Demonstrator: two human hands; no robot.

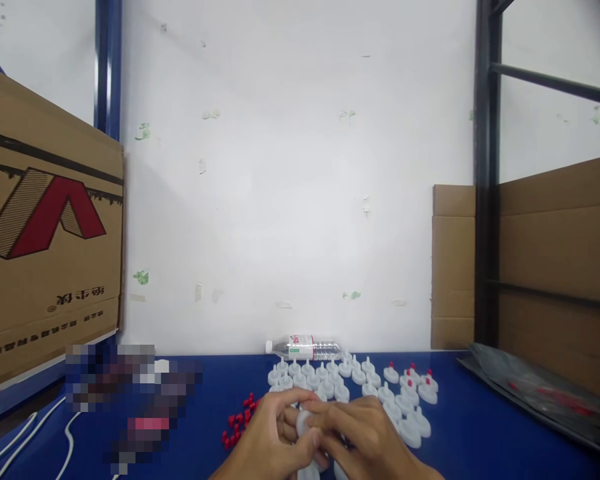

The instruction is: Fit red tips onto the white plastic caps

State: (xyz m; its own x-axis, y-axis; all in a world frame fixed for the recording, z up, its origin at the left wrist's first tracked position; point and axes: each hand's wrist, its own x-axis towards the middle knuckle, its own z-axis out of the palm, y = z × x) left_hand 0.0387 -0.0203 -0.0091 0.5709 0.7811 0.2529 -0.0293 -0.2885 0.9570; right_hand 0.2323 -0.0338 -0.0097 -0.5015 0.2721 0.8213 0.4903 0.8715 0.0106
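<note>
Both my hands meet low in the middle of the view over a blue table (480, 433). My left hand (265, 437) and my right hand (365, 440) have their fingers pinched together round one small white cap (304, 421). Behind them, several white caps (360, 383) stand in rows on the table; a few at the right end (410, 380) carry red tips. A small heap of red pieces (239, 417) lies just left of my left hand.
A clear plastic water bottle (305, 347) lies on its side against the white wall. Cardboard boxes stand at the left (45, 247) and right (530, 260). A dark plastic bag (540, 390) lies at the right, white cables (25, 433) at the lower left.
</note>
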